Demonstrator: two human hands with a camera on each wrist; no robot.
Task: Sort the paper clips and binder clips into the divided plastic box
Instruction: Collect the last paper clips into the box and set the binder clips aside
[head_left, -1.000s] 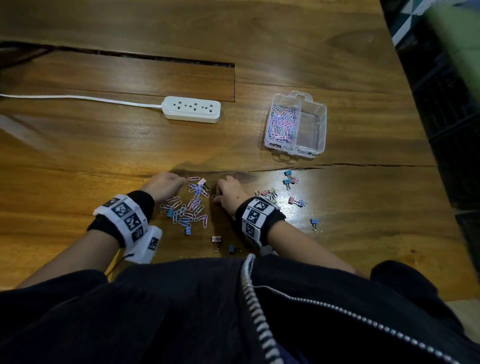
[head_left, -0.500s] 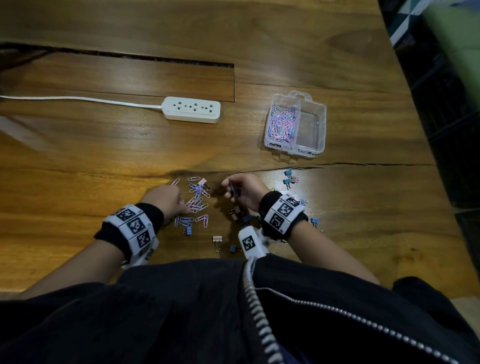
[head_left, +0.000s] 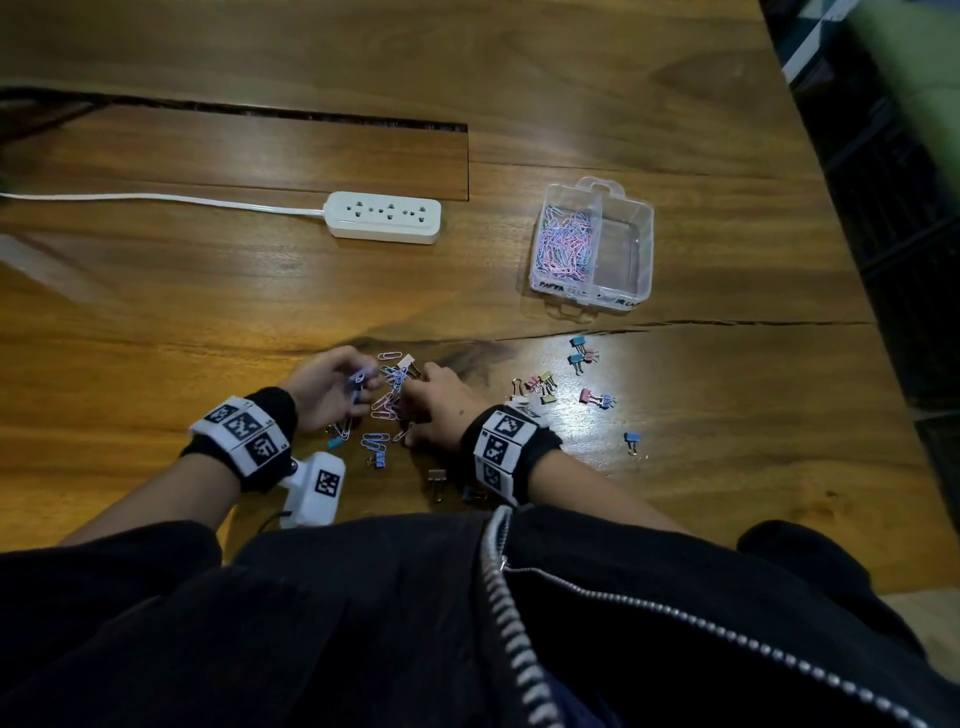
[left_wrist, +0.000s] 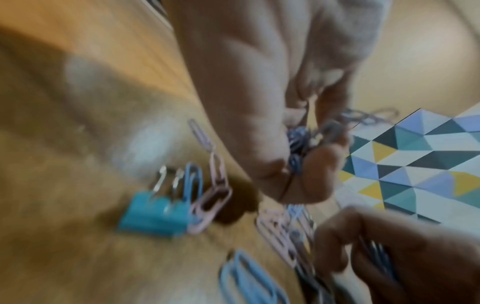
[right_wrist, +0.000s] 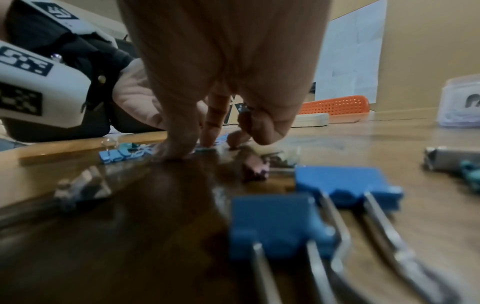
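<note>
Loose pink and blue paper clips (head_left: 387, 402) lie in a pile near the table's front edge. My left hand (head_left: 358, 382) is beside the pile and grips a bunch of blue paper clips (left_wrist: 298, 148) in its curled fingers. My right hand (head_left: 410, 410) is down on the pile; its thumb and fingers (right_wrist: 179, 148) touch the wood and pinch blue clips (left_wrist: 376, 253). The clear divided box (head_left: 641, 249) stands further back on the right, its left compartment full of paper clips (head_left: 566, 244) and its right one bare. Coloured binder clips (head_left: 582, 358) lie scattered right of my hands.
A white power strip (head_left: 384, 217) with its cord lies at the back middle. Two blue binder clips (right_wrist: 280, 226) sit just behind my right wrist, and a teal one (left_wrist: 153, 214) is beside the pile. The table's right edge (head_left: 831, 208) runs beyond the box.
My right hand lifted to the right with a clip, then came back down left onto the pile. My left hand has turned up from the table with clips in its fingers.
</note>
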